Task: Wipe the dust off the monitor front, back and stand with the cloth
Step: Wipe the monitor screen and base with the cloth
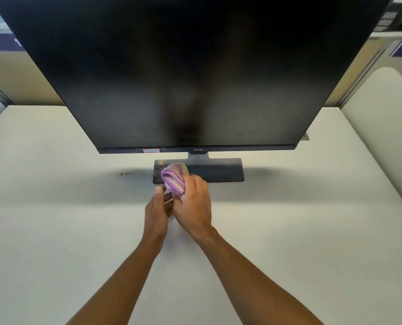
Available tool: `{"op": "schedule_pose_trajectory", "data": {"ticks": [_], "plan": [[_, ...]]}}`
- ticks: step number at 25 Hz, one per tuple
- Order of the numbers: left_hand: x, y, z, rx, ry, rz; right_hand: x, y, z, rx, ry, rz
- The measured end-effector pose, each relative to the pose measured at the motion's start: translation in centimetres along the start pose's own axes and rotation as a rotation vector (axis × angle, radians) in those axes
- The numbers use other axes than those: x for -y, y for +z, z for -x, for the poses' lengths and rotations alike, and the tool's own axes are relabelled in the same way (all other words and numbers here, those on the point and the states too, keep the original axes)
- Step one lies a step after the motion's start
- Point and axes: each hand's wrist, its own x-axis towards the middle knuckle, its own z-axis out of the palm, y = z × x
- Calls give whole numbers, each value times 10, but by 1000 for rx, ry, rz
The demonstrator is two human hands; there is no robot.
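Note:
A large black monitor (190, 71) faces me, its dark screen filling the upper view. Its flat dark stand base (218, 171) lies on the white desk, with brown dust on its left end. My right hand (194, 202) grips a bunched purple cloth (174, 179) at the left part of the base. My left hand (156, 209) is pressed close beside the right, its fingers at the cloth's lower edge. Whether it holds the cloth is hidden.
Brown dust specks (130, 173) lie on the white desk (54, 231) left of the stand. Beige partition walls (14, 76) run behind and to the right. A small object (305, 136) peeks out behind the monitor's right lower corner.

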Motion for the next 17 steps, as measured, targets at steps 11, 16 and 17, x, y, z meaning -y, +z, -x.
{"op": "schedule_pose_trajectory", "data": {"ticks": [11, 16, 17], "plan": [[-14, 14, -29, -234, -57, -158, -61, -37, 11, 212, -353, -94], [-21, 42, -50, -73, 4, -398, -111, -54, -19, -63, -107, 229], [-20, 50, -56, -61, 32, -419, -120, -54, -22, -44, -73, 265]]}}
